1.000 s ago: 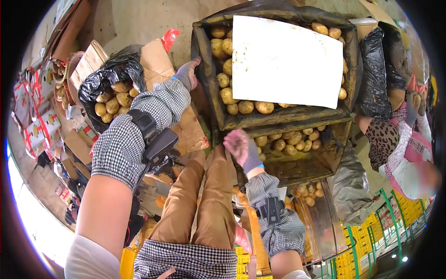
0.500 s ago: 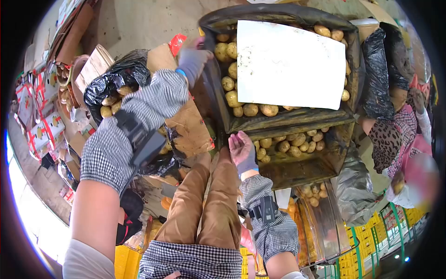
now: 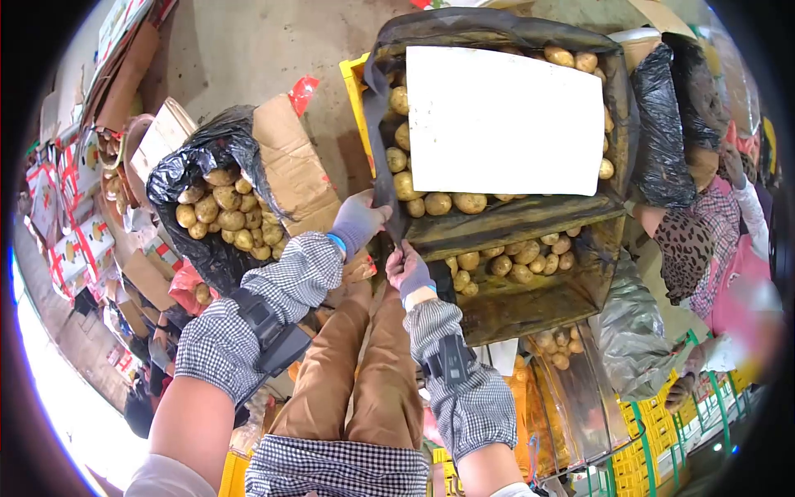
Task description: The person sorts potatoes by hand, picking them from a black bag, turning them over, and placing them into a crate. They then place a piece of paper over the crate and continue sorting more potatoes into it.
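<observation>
A dark plastic liner (image 3: 505,29) is draped over the walls of a yellow crate (image 3: 358,103). Potatoes (image 3: 437,204) fill the crate, mostly covered by a white sheet (image 3: 507,120). My left hand (image 3: 361,220), in a greyish glove, pinches the liner's edge at the near left corner. Just below it, my right hand (image 3: 407,270) has its fingers closed on the liner at that corner. Its fingertips are partly hidden by the folds. Nearer to me is a second lined compartment, where more potatoes (image 3: 522,267) lie.
On the left stands a cardboard box (image 3: 290,153) with a black bag (image 3: 170,161) holding potatoes. A grey plastic bag (image 3: 633,331) hangs at the right. Another person (image 3: 704,240) is at far right. Printed cartons (image 3: 83,240) stack up at far left.
My left hand has come down along the crate's left side to the near corner. The right hand shifted slightly left and down and closed on the liner. The yellow crate's side now shows.
</observation>
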A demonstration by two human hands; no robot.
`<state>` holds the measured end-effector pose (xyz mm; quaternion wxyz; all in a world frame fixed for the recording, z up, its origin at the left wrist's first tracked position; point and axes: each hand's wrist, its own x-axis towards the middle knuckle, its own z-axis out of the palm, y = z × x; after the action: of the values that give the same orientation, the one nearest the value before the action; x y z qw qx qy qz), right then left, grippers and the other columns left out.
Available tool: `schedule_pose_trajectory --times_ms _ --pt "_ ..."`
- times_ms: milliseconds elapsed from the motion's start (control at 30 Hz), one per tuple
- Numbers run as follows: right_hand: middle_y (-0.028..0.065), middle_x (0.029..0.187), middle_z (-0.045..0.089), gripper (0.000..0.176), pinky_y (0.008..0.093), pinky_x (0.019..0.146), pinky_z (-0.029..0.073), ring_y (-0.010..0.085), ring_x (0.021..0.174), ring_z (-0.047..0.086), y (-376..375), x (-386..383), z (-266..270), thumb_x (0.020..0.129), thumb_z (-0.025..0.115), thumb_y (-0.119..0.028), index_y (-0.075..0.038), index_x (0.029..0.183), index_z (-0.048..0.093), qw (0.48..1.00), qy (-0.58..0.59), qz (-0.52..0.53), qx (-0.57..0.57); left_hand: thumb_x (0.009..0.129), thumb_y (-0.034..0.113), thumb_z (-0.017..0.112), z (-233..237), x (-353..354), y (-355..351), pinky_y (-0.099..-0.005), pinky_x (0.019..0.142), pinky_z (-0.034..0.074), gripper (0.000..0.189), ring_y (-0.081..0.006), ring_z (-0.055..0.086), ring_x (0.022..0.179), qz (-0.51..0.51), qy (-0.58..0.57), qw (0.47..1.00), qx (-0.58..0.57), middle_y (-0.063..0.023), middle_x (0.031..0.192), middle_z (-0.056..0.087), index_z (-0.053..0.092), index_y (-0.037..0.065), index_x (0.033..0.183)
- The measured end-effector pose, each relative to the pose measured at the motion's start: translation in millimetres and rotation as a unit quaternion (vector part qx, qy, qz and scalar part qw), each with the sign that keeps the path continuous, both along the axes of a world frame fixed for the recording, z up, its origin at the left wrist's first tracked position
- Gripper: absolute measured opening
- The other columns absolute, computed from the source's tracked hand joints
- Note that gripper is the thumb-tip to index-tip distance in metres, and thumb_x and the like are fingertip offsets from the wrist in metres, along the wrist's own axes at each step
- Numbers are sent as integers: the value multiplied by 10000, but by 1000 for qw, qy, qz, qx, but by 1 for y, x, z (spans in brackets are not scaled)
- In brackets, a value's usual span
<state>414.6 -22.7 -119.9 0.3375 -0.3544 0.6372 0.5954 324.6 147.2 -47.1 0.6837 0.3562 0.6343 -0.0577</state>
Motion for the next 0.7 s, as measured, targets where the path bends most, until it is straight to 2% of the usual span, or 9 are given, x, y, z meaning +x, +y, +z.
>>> schedule_pose_trajectory --times_ms 67,200,267,333,433,467,500,567,700 --pt "-13 577 510 287 194 371 375 108 517 550 3 29 22 876 667 -275 -118 702 500 998 -21 51 22 877 115 610 20 11 8 -249 605 522 220 -150 646 716 23 9 1000 0 -93 820 667 615 -26 1045" --pt "-1 633 559 181 233 444 450 112 498 513 38 114 82 824 706 -150 -110 739 551 953 -257 51 154 900 136 592 21 9 22 -257 547 491 345 -127 606 664 183 80 980 -27 -53 754 617 506 7 1209" --pt "-6 635 535 172 247 526 459 116 552 493 53 180 99 847 638 -104 -117 715 529 775 -525 252 248 914 179 588 -23 -19 29 -227 586 483 458 -117 613 762 219 -14 959 179 -88 877 613 409 27 1307" --pt "86 1036 539 320 305 843 472 171 937 537 52 249 87 899 580 -118 -12 1190 498 613 -729 290 96 913 219 594 -42 -16 51 -265 660 496 525 -154 607 849 217 28 944 247 -125 994 591 362 35 1347" --pt "156 1243 472 610 356 971 393 260 1102 483 71 353 77 889 643 -207 67 1345 344 414 -777 470 -60 901 302 609 -114 -21 74 -349 823 483 671 -257 565 1029 159 118 930 309 -197 1200 515 259 47 1414" --pt "189 1317 428 719 353 993 376 262 1163 457 69 395 62 863 680 -264 72 1377 305 396 -767 503 -39 892 347 618 -140 -18 79 -395 912 457 750 -322 530 1122 99 166 934 300 -233 1290 462 204 50 1442" --pt "205 1406 357 789 331 1045 320 262 1272 388 75 422 48 846 698 -290 56 1407 264 503 -763 406 3 890 350 604 -140 -4 91 -439 1021 368 793 -422 437 1221 82 158 949 259 -286 1364 384 138 66 1465" --pt "193 1432 331 843 303 1066 276 236 1325 331 98 449 38 840 706 -283 45 1436 208 565 -764 309 47 894 320 588 -101 44 88 -436 1026 365 768 -429 424 1233 75 223 920 315 -299 1367 370 143 56 1461" --pt "175 1463 281 901 288 1099 198 216 1380 239 158 482 23 829 719 -265 31 1458 145 534 -764 334 143 896 158 534 -102 55 79 -415 1032 355 654 -423 433 1224 93 242 862 437 -295 1331 401 196 -4 1432"
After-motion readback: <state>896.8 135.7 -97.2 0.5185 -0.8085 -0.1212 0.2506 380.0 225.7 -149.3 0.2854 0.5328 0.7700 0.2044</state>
